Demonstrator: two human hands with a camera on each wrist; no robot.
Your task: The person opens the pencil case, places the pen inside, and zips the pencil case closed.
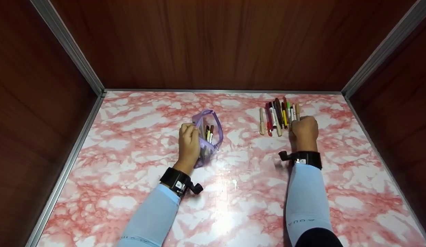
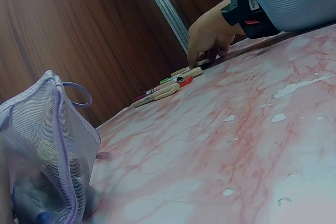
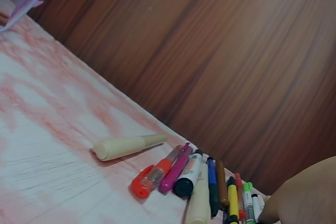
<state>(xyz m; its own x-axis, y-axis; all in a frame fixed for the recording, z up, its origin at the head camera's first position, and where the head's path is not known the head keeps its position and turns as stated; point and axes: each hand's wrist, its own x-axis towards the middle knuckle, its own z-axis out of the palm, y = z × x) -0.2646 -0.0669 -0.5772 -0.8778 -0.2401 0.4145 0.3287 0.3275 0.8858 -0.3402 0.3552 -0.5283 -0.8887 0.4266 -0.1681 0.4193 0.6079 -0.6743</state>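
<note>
On the left, my left hand (image 1: 189,142) grips the near-left rim of a purple mesh pouch (image 1: 218,128), which stands with its mouth open. Several pens and markers (image 1: 208,133) show inside it. At the right, my right hand (image 1: 304,128) is down at the right end of a row of pens and markers (image 1: 285,115), knuckles up and fingers bent. Its fingertips are hidden in the head view; in the left wrist view the hand (image 2: 210,38) reaches down to the pens, but whether it pinches one is unclear. A beige pen (image 1: 262,121) lies at the row's left end.
The pink-and-white marbled table (image 1: 233,192) is bounded by brown wood-grain panels (image 1: 219,44) at the back and both sides, with metal strips (image 1: 72,51) along the corners. In the right wrist view, a red-capped pen (image 3: 152,174) lies beside a magenta pen (image 3: 176,169).
</note>
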